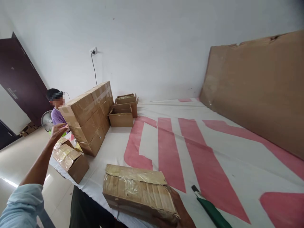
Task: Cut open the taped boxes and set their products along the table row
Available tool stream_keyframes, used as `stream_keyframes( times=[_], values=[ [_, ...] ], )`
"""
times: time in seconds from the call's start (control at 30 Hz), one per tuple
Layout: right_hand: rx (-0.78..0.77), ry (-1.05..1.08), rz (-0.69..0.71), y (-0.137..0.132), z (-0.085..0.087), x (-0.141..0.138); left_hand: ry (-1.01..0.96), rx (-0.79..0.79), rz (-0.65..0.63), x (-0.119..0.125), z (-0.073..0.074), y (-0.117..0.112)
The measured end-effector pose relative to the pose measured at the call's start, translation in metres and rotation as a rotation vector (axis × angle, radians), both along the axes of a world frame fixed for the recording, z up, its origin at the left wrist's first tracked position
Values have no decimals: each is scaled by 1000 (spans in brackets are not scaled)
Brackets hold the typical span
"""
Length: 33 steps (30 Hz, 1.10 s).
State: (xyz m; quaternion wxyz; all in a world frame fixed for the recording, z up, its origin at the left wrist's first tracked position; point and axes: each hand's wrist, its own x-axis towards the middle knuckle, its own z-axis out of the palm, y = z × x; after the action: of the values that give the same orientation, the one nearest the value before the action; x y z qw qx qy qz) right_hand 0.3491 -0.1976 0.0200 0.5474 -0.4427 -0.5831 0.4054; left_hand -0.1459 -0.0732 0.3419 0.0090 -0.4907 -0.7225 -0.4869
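My right hand (180,209) grips the right end of a worn cardboard box (140,190). Clear tape crosses its top, and the box is at the table's near edge. Some of the fingers are hidden behind the box. My left hand (58,132) is raised at the left, fingers stretched out beside a stack of taped cardboard boxes (89,115); I see nothing in it. Below that hand lies another taped cardboard box (71,160) on the table's left edge.
Open cardboard boxes (122,117) stand behind the stack. A large cardboard sheet (256,85) leans at the right. A dark green object with a black tip (211,210) lies near the front on the red-and-white cloth (171,148). Another person (57,115) and a fan (47,120) are at left.
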Motion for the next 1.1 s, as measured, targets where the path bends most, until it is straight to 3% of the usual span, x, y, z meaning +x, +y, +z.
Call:
stream_keyframes(
  times=[0.1,0.23,0.43,0.6,0.67,0.87,1.1],
  values=[
    [-5,20,19,-1,3,-1,195,42,99,8,-1,-21],
    [-27,38,49,-1,7,-1,546,9,98,35,-28,-50],
    [17,19,129,1,17,9,505,-201,-339,110,-78,-81],
    [51,18,117,4,23,10,379,-242,-752,171,-99,-112],
    [81,14,117,4,23,9,312,-314,-846,185,-107,-121],
    [81,43,158,4,19,7,158,-403,-846,191,-132,-120],
    [90,26,164,5,15,6,166,-407,-871,192,-130,-114]
  ],
)
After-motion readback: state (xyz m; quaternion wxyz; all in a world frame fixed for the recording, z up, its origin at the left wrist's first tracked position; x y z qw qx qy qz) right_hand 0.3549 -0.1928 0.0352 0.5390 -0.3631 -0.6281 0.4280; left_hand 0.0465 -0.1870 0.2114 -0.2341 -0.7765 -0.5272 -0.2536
